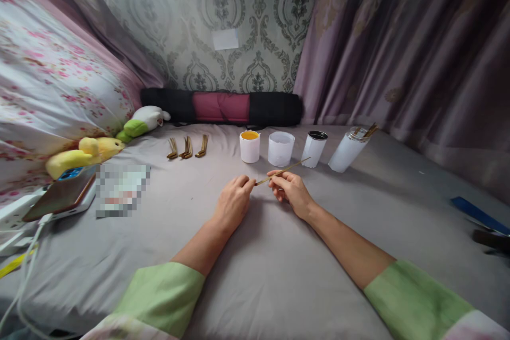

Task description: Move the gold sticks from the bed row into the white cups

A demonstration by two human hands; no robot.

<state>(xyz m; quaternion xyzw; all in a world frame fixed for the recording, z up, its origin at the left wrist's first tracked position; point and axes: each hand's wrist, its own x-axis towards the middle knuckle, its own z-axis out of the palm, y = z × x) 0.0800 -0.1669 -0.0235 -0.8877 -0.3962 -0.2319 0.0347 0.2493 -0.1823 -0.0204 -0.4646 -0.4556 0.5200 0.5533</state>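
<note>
Both hands meet over a grey bedsheet [279, 265] and pinch one thin wooden stick [292, 165]. My left hand [233, 203] is closed, pinching the stick's near end. The fingers of my right hand [290, 191] are wrapped round its middle, and the tip points up and right toward the cups. Behind the hands stands a row of white cups: one with an orange rim [249, 146], an open one [281, 148], one with a black rim [314, 149], and a tilted clear one [348, 149] holding several sticks.
Three small bundles of bent sticks [187, 147] lie left of the cups. Plush toys [85, 154], a phone [64, 194] and cables sit at the left. A black and red bolster [221, 107] lies at the wall. A blue strip [478, 215] lies at the right.
</note>
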